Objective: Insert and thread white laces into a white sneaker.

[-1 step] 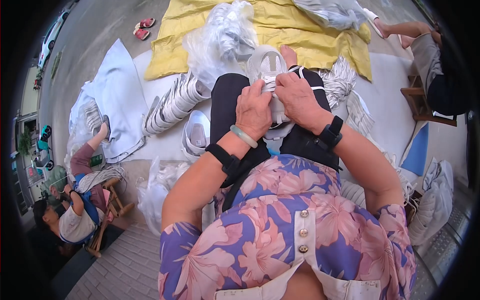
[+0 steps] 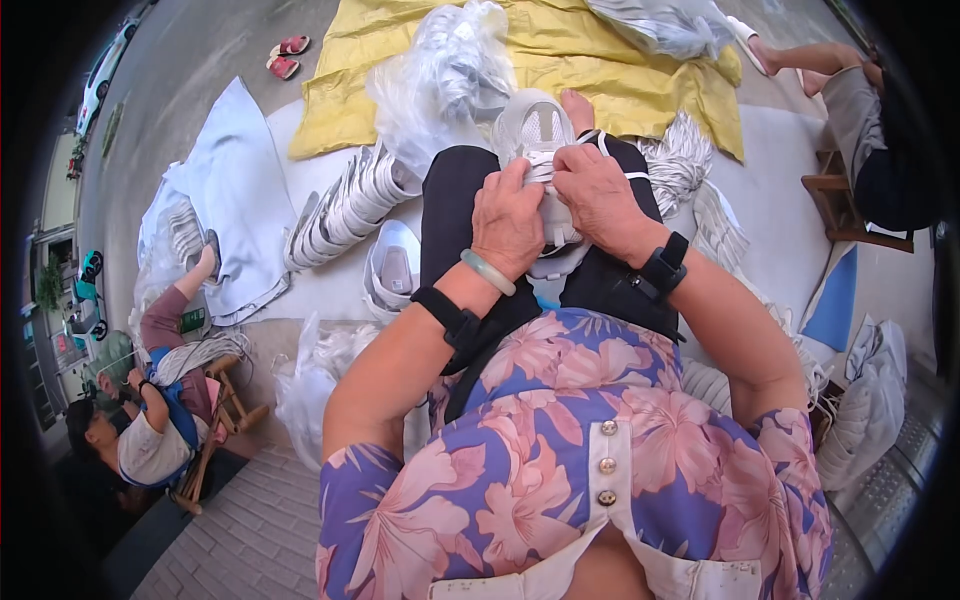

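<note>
Head view: shoe (image 2: pixel 538 135) (gripped) points toe away.

1. The shoe (image 2: pixel 535 135) under both hands looked like matt grey-white mesh cloth, with a woven cord lace (image 2: pixel 612 140).
2. The bracelet (image 2: pixel 487 271) on the left wrist was smooth, glossy and pale green, like stone or glass.
3. The sheet (image 2: pixel 590 75) beyond was matt yellow cloth, creased.
4. The bags (image 2: pixel 445 80) were thin, shiny clear plastic, crumpled.
5. The blouse (image 2: pixel 560 450) was soft printed cloth with glossy round buttons (image 2: pixel 604 465).
6. The stool (image 2: pixel 835 205) was bare wood.
</note>
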{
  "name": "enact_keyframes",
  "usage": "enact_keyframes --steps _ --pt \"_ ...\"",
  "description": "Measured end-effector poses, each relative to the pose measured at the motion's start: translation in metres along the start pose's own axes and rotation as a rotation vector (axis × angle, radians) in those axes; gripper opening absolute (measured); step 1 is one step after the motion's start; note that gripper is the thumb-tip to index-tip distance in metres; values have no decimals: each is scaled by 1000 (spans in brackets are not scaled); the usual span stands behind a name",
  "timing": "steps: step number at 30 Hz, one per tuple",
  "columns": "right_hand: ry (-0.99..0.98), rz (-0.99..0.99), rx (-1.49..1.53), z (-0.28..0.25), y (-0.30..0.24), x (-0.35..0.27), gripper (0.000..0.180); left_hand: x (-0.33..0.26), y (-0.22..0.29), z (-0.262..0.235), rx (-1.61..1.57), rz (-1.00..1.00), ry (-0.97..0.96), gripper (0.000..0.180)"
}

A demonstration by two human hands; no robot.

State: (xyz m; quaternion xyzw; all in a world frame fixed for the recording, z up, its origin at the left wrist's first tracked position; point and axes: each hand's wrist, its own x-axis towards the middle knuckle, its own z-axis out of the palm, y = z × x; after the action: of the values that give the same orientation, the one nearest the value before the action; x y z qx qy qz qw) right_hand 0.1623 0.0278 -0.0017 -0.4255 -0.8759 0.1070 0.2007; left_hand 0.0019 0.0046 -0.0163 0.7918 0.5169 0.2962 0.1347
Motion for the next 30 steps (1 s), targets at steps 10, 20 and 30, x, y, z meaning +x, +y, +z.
enact_keyframes --steps 10,20,30 --pt "117 116 216 8 4 -9 5 2 -3 3 -110 -32 -2 17" --pt "133 236 286 12 2 -10 4 2 -2 1 -115 -50 -7 15" --pt "-24 219 255 -1 7 -11 6 8 0 12 -117 -11 -49 11"
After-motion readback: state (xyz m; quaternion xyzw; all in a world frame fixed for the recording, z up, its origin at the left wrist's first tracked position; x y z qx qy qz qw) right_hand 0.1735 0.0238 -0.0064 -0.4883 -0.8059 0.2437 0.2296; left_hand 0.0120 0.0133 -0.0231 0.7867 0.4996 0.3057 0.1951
